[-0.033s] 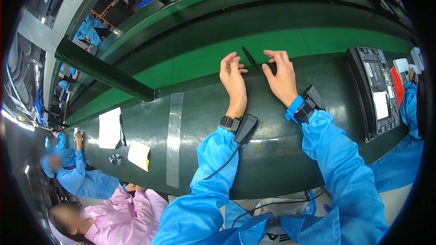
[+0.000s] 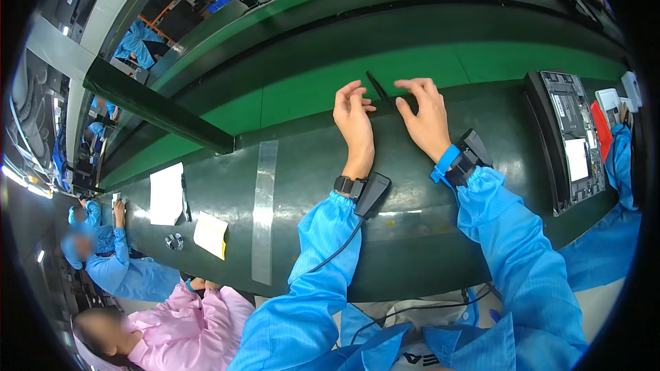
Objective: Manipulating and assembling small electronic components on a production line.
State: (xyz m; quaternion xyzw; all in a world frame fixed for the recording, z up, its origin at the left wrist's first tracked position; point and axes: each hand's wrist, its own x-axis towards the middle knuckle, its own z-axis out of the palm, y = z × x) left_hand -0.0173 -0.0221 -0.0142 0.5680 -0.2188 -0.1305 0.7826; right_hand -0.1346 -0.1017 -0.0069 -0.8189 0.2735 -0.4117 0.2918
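Observation:
Both my hands hover above the dark green bench with nothing visible in them. My left hand (image 2: 353, 117) is open, its fingers loosely curled and pointing away from me. Beside it, my right hand (image 2: 425, 115) is also open, thumb apart from the bent fingers. Between the two hands is a thin black stick-like thing (image 2: 375, 85), at the border of bench and green strip. Its kind is unclear, and neither hand appears to touch it. Each wrist wears a strap with a black device: the left one (image 2: 372, 194) trails a cable, and the right one (image 2: 474, 150) sits near a blue band.
An opened laptop-like device (image 2: 574, 137) with exposed inner parts lies at the right, near a red item (image 2: 601, 130). White paper (image 2: 166, 196), a dark pen (image 2: 185, 198) and a yellowish pad (image 2: 210, 235) lie at left. A dark post (image 2: 158, 106) crosses there. Several co-workers sit along the bench.
The fingertips of my right hand have shifted slightly to the left, toward the black stick. My left hand looks nearly unmoved.

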